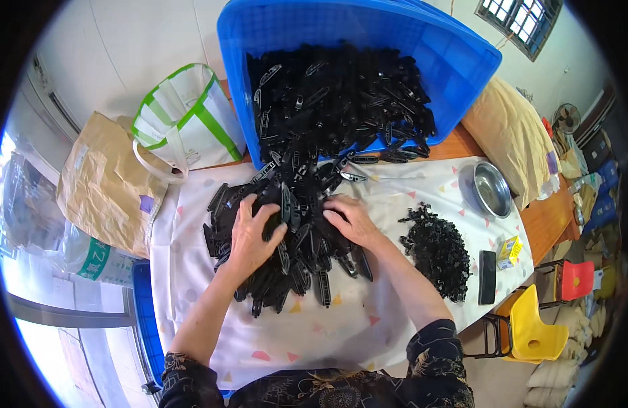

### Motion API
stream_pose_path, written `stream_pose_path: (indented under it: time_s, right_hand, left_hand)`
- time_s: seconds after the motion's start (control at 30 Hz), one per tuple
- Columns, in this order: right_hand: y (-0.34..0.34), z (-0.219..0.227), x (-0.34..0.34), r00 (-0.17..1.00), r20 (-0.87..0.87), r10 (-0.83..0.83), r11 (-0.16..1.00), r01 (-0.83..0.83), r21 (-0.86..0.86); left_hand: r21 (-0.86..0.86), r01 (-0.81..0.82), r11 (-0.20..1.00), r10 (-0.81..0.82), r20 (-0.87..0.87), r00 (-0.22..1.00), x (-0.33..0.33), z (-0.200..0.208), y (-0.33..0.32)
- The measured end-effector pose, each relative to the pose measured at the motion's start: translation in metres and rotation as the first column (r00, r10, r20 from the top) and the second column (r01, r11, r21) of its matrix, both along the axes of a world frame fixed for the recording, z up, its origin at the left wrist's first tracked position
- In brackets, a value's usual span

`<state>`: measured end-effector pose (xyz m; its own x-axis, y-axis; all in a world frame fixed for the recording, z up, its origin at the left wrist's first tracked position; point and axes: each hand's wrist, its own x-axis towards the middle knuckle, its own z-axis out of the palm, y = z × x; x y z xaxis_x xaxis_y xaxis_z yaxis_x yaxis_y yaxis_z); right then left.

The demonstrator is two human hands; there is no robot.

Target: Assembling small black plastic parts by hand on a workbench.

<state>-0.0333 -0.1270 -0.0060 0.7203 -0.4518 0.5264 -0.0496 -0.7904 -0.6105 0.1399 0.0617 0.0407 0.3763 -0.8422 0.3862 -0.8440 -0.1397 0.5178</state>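
Note:
Long, narrow black plastic parts lie heaped on the table in front of me, spilling from a big blue bin tipped toward me and filled with more of the same. My left hand rests on the left side of the heap, its thumb and fingers spread apart. On the heap's right side lies my right hand, fingers stretched and apart, some tips hidden among the parts. Neither hand has a single part visibly gripped. To the right sits a separate pile of small black pieces.
The table wears a white patterned cloth. At its right are a metal bowl, a dark phone-like slab and a small yellow box. A green-trimmed white bag and a brown paper sack stand left. Chairs are lower right.

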Motion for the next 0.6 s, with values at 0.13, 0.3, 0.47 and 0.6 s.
stream_pose_path:
  time_s: [0.13,0.3,0.47,0.6]
  right_hand:
    - [-0.048,0.018,-0.002,0.960,0.109,-0.257,0.966,0.260,-0.015]
    - [-0.156,-0.024,0.018,0.728,-0.123,-0.674,0.730,0.632,-0.261]
    - [-0.105,-0.017,0.076,0.806,-0.122,-0.580,0.806,0.546,-0.227]
    - [-0.053,-0.013,0.090,0.922,-0.183,-0.342,0.928,0.300,-0.221]
  left_hand:
    - [0.038,0.033,0.999,-0.034,0.041,0.999,0.006,0.023,0.003]
    - [-0.095,0.062,0.994,-0.070,-0.082,0.994,0.030,0.005,-0.090]
    - [0.287,-0.109,0.952,0.149,-0.121,0.981,0.055,-0.012,-0.130]
    - [0.322,-0.058,0.945,0.071,-0.028,0.997,0.063,-0.025,-0.128]
